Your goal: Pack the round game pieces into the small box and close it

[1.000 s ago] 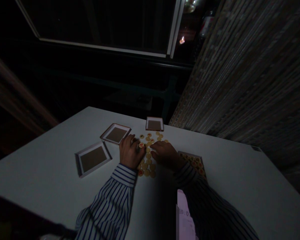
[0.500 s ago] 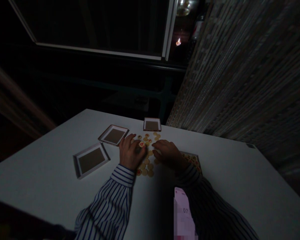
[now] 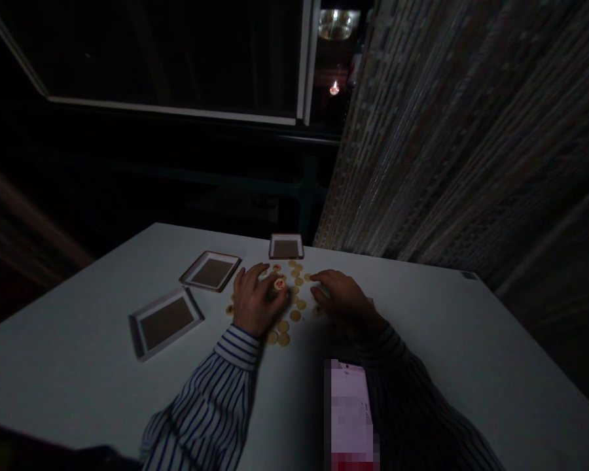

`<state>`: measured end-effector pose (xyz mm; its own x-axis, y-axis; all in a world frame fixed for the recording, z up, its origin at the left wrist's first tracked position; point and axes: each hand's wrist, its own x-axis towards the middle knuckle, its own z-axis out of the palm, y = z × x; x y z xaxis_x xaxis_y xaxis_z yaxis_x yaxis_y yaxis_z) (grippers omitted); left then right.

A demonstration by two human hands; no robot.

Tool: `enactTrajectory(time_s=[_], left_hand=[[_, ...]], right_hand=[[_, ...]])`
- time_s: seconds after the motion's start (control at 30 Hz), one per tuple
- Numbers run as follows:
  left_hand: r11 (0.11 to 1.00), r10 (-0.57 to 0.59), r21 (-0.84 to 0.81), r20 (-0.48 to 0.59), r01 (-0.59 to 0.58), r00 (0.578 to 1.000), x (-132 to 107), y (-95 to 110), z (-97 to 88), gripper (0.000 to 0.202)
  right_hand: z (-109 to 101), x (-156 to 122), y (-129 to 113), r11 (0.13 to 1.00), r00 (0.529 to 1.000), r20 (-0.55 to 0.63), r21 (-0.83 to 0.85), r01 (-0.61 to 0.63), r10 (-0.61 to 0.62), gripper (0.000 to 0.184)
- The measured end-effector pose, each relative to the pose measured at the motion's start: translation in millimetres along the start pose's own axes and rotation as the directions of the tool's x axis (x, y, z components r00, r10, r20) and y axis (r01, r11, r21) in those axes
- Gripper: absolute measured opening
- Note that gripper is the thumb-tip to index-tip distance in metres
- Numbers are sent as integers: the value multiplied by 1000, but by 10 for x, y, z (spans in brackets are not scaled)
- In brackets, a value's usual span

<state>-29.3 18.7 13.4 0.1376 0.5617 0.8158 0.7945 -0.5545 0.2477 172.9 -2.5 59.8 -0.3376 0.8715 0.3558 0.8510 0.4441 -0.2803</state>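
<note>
Yellowish, one red-marked disc (image 3: pixel 279 284) sits in the narrow grip of the left hand (image 3: pixel 252 303). At three o'clock the right hand (image 3: pixel 346 297) holds thumb and finger apart beside loose discs (image 3: pixel 301 304). Sorting seems the step in hand; the next move likely wants a gentle pinch. At twelve lies a tray (image 3: pixel 286 248).

Desk (image 3: pixel 422 392): lower half of the frame.
Left grip (image 3: pixel 254 297): left of centre, one held disc (image 3: pixel 279 284) between its fingers.
Right grip (image 3: pixel 346 299): right of centre, near the loose discs (image 3: pixel 283 339).
Loose discs: on the desk, mostly between the grips.
Front tray (image 3: pixel 167 322): left, before the middle tray (image 3: pixel 210 272).
Rear tray (image 3: pixel 286 248): behind the discs.
Phone (image 3: pixel 351 412): bottom, right of centre.
</note>
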Motion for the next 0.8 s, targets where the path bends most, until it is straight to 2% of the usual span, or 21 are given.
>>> enactTrajectory(time_s=[0.37,0.6,0.8], left_hand=[[999,9,-48,53,-7,999,114,207,28,20],[996,29,-84,67,-23,997,187,348,109,20],[991,54,-127,62,-46,997,213,450,201,18]], right_hand=[[-176,-108,223,996,987,-147,71,-50,60,26],[-267,-155,277,995,978,-195,74,-61,75,25],[-299,-181,292,987,975,-184,123,-104,125,22]])
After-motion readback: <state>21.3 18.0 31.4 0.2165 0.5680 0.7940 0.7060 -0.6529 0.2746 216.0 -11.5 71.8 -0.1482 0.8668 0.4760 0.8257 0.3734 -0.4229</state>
